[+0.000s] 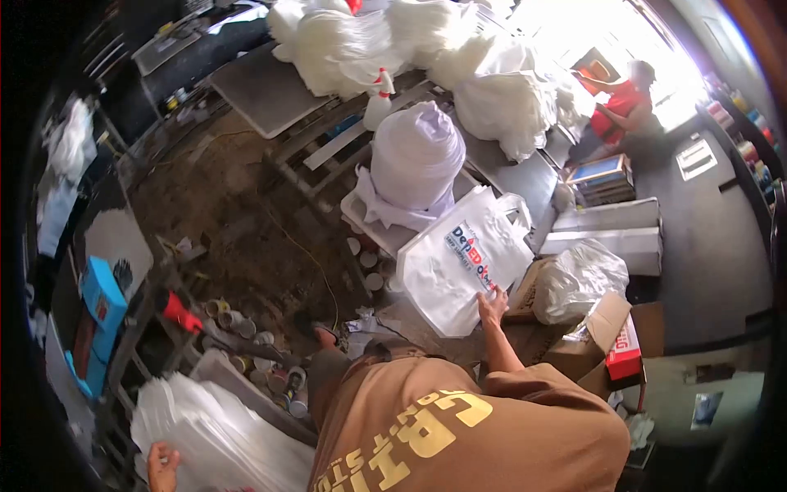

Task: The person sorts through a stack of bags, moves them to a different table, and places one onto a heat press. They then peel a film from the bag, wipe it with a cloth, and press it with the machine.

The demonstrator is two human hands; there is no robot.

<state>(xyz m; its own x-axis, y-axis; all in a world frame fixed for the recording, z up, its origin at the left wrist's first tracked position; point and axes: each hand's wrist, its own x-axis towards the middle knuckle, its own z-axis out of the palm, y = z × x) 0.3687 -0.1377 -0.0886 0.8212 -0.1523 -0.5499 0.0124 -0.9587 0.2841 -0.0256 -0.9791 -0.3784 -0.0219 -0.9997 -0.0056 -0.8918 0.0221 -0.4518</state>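
My right hand [492,305] grips the lower right edge of a white tote bag [430,275] with coloured lettering, its thumb lying over the printed face. The bag is held out in front of me, and its handle loop [515,209] sticks out on the right. Behind it a tall roll of white bags [416,160] stands on a tray. At the lower left, my left hand [162,467] is at the near edge of a stack of plain white bags [217,426], fingers bent and a little apart.
Large white bundles [352,45] and a spray bottle [379,107] are at the back. On my right are a plastic-wrapped bundle [582,283] and an opened carton [611,324]. Cans [238,324] crowd the left. A person in red [623,107] is at the far right.
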